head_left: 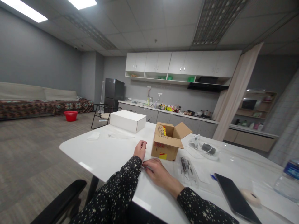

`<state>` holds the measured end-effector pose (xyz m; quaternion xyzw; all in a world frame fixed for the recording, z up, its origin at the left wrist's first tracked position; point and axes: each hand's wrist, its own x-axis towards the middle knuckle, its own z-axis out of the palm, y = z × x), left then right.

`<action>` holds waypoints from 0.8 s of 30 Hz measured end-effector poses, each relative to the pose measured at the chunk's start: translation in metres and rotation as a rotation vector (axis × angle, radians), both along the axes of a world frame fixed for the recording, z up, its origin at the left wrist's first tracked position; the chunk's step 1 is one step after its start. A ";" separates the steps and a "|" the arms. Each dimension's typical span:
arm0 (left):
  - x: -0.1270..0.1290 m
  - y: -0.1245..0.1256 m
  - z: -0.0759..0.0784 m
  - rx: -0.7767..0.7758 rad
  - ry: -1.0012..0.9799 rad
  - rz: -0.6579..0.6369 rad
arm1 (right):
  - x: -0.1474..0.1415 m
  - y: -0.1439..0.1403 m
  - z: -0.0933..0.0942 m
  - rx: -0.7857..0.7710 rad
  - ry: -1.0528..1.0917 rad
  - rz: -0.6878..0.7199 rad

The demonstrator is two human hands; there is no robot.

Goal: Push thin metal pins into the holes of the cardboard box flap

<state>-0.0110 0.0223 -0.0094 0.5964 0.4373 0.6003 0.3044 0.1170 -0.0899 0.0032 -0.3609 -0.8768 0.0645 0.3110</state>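
Note:
My left hand (pixel 140 150) is loosely closed above the white table (pixel 98 157), just left of an open cardboard box (pixel 163 149); nothing shows in its fingers. My right hand (pixel 160 174) rests low over the tabletop, in front of the box. Its fingers are curled together, with the tips close to my left sleeve cuff (pixel 135 161); whatever they pinch is too small to make out. Right of that hand lies a clear plastic tray (pixel 187 169) with dark slim pieces in it. The box has its flaps folded out and some yellow and red packaging inside.
A white box (pixel 128 120) stands at the table's far left, near crumpled clear film (pixel 93 136). To the right are a white basket (pixel 210 152) with cables, a black phone-like slab (pixel 235 197), a beige rounded object (pixel 250 197) and a water bottle (pixel 288 180).

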 end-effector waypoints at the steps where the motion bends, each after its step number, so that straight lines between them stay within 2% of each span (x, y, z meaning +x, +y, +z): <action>1: 0.000 0.000 0.000 0.001 -0.001 -0.001 | 0.000 0.001 -0.001 0.006 0.006 0.008; 7: -0.001 0.002 -0.003 0.017 -0.002 0.006 | 0.000 0.002 0.001 0.084 0.067 -0.030; 12: -0.003 0.005 -0.005 -0.008 0.014 -0.015 | 0.006 0.000 0.012 0.185 0.121 -0.068; 18: -0.003 0.003 -0.002 0.009 0.033 -0.004 | 0.015 -0.006 0.042 0.345 0.171 -0.031; 24: 0.000 -0.003 0.003 -0.013 0.028 0.021 | 0.022 -0.011 0.085 0.384 0.440 -0.114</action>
